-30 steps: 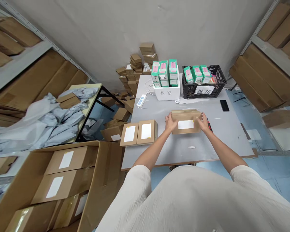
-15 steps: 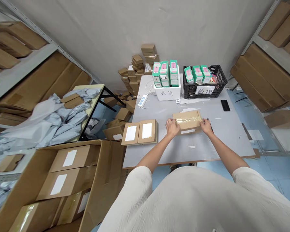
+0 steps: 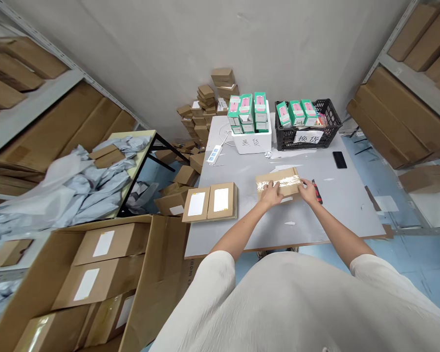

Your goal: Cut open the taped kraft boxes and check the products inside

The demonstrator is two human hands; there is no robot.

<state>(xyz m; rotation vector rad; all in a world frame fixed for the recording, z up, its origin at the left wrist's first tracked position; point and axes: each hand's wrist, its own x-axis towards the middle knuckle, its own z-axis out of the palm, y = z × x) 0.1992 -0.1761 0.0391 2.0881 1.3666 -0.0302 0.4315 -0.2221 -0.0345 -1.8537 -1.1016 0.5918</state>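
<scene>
A small cardboard box [image 3: 289, 190] lies on the grey table, a strip of shiny clear tape [image 3: 288, 182] running along its top. My left hand [image 3: 271, 194] rests on the taped top with its fingers spread. At the box's right end, my right hand [image 3: 308, 191] grips the edge, its fingertips partly hidden. Just right of that hand lies a red and black box cutter [image 3: 318, 192] on the table. A white label shows in part on the box's near side.
Left on the table sit two stacks of flat boxes [image 3: 223, 199] with white labels. Behind stand a white bin [image 3: 254, 144] and a black crate [image 3: 324, 139] holding green-and-pink boxes, plus a power strip [image 3: 214, 154] and a phone [image 3: 339, 160]. A large carton [image 3: 168, 254] of parcels stands lower left.
My left hand has moved from the box's left end onto its taped top, and its fingers have spread. My right hand has shifted slightly left, and the box cutter beside it shows more fully.
</scene>
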